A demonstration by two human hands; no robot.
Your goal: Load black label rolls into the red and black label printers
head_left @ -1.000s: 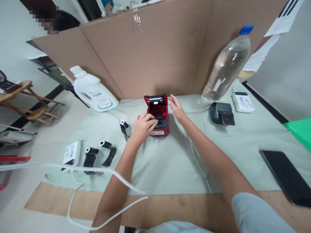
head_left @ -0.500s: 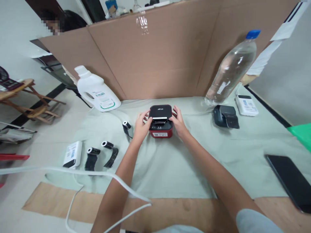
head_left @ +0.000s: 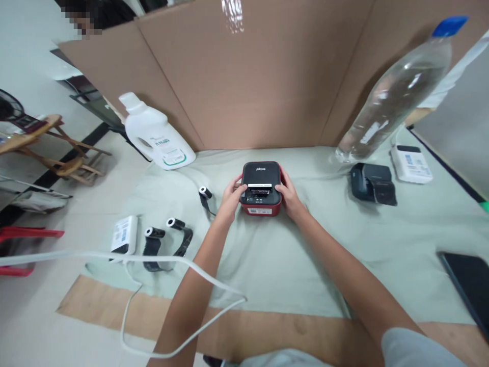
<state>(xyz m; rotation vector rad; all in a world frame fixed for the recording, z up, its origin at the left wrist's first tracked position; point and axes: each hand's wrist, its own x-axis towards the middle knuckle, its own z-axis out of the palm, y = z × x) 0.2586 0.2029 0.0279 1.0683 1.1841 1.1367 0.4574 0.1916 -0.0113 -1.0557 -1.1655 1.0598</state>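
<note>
A small label printer (head_left: 262, 173) with a black top and red sides sits in the middle of the cloth-covered table. A narrow slot crosses its top, and a white label is stuck on its front. My left hand (head_left: 229, 200) is closed around its left side, thumb on the top edge. My right hand (head_left: 292, 197) grips the right side in the same way, with some fingers hidden behind the red wall. Left of my left hand lies a small roll of black film (head_left: 205, 192) with a white core. Another black roll (head_left: 175, 223) and a third black roll (head_left: 154, 233) lie further left.
A white jug (head_left: 160, 137) stands back left before a cardboard screen (head_left: 248, 86). Back right are a large water bottle (head_left: 397, 102), a black printer (head_left: 370, 181) and a white device (head_left: 411, 164). A phone (head_left: 468, 280) lies right; a white cable (head_left: 183, 261) crosses my left forearm.
My fingers have closed more tightly round the printer's sides, and more of its red edge shows at the right. The whole view has shifted slightly, with the camera tilting down.
</note>
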